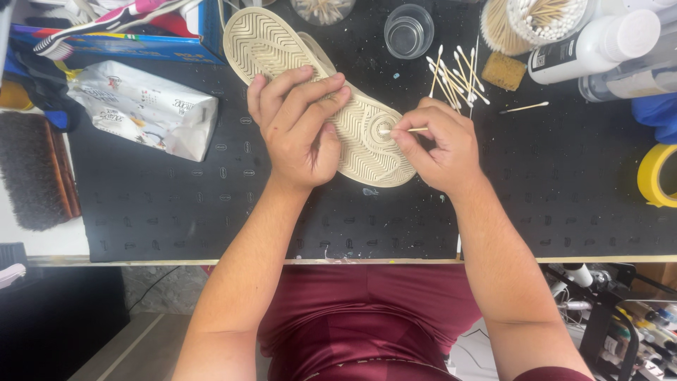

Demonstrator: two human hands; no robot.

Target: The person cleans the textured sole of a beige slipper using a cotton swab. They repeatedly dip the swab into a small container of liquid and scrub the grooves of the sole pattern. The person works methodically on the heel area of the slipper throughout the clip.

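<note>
At far left a brush [32,169] lies beside a crumpled white packet [144,106]. The left hand [300,127] clamps a cream shoe [268,46], sole up, on the black mat [550,176]. Just right, the right hand [441,144] pinches a cotton swab [402,130] against the sole; loose swabs [455,74] lie farther off.

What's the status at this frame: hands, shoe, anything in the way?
Left hand grips the upturned shoe. Right hand presses a cotton swab to the sole. Loose swabs beside, not obstructing.
</note>
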